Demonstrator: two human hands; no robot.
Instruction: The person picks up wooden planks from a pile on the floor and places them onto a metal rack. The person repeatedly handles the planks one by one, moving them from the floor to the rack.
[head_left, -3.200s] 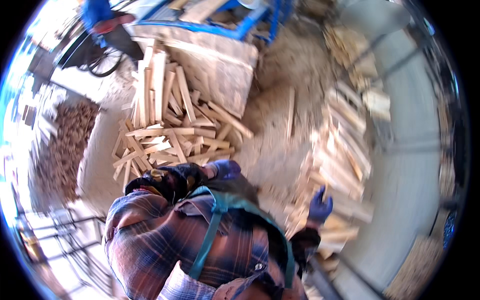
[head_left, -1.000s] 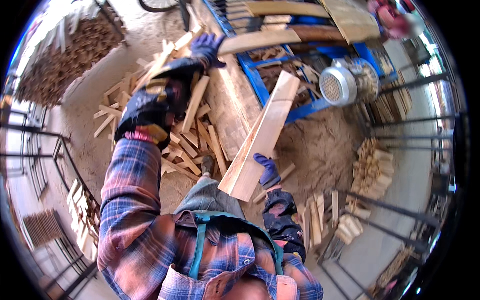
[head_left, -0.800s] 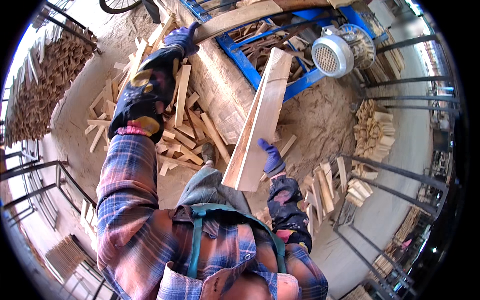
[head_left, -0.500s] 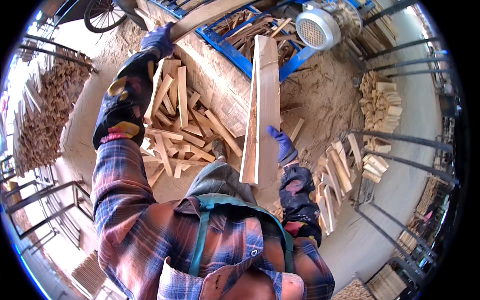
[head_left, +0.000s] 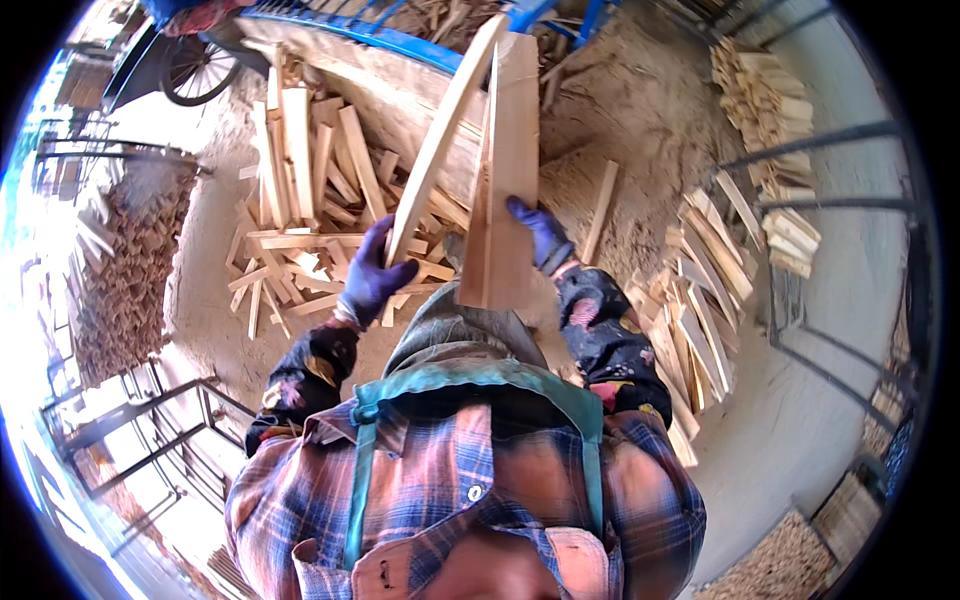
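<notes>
My left hand (head_left: 376, 268), in a purple-blue glove, is closed round the near end of a long narrow wooden strip (head_left: 443, 140). The strip slants away from me, its far end close to the top of a wider plank. My gloved right hand (head_left: 541, 236) grips the right edge of that wide pale plank (head_left: 515, 160), fingers hidden behind it and thumb on its face. Along the plank's left side runs a browner, rough face, perhaps a second board; I cannot tell. The plank's near end hangs over my lap.
Loose wood offcuts (head_left: 310, 200) lie heaped at front left, beside a thick timber beam (head_left: 400, 90). Past it stands a blue metal frame (head_left: 370, 35). More strips lean in a pile (head_left: 695, 300) at right, near metal rails (head_left: 830, 205). A large wood stack (head_left: 130, 260) stands far left.
My left hand has come back from the far left toward my body, bringing the strip beside the plank. My right hand still holds the plank. The whole view has shifted.
</notes>
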